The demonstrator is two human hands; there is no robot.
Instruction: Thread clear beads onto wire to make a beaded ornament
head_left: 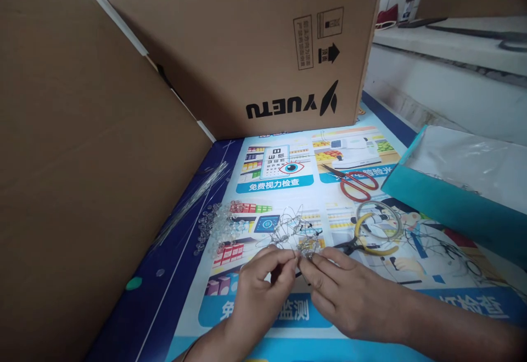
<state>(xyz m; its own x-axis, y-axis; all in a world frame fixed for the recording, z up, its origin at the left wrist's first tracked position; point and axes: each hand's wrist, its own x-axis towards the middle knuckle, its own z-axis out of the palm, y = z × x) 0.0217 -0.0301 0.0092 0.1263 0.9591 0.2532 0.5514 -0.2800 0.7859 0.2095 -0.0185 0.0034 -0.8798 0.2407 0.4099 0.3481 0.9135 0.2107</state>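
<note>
Your left hand (263, 280) and right hand (349, 290) both pinch the wire-and-bead tangle (294, 233), fingertips meeting; it spreads away from you on the desk (185, 274), probably crystal beads.

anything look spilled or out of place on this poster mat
Clear beads lie scattered loose over the mat's left side, some strayed toward the cardboard flap. The big cardboard box stands with its print upside down. Both hands pinch a tangled wire piece.
</note>
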